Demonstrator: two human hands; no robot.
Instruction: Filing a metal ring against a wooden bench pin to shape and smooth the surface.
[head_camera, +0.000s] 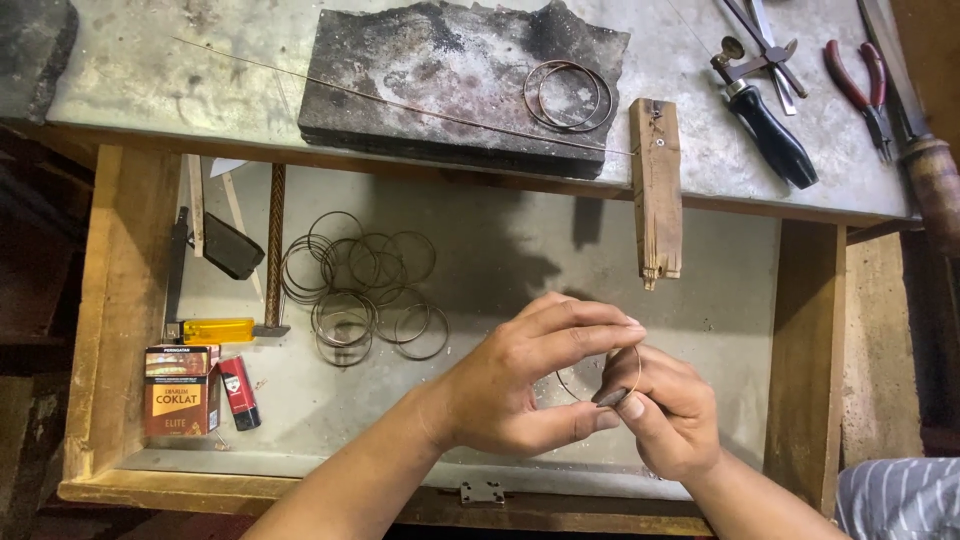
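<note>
Head view: left hand (525, 385) and right hand (665, 410) both pinch one thin wire ring (630, 372) over the open drawer (120, 300), right of the loose ring pile (360, 295). Right fingers possibly also grip a small dark tool. Keep the ring flat, pinch near the joint, work it gently.

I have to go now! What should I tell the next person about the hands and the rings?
Left hand: grip shut on a thin wire ring.
Right hand: pinches the same ring and holds a small dark tool against it.
A pile of rings lies in the open drawer; two more rings rest on the charred block on the bench.
Done: many rings formed. Left: the ring in hand.
</note>
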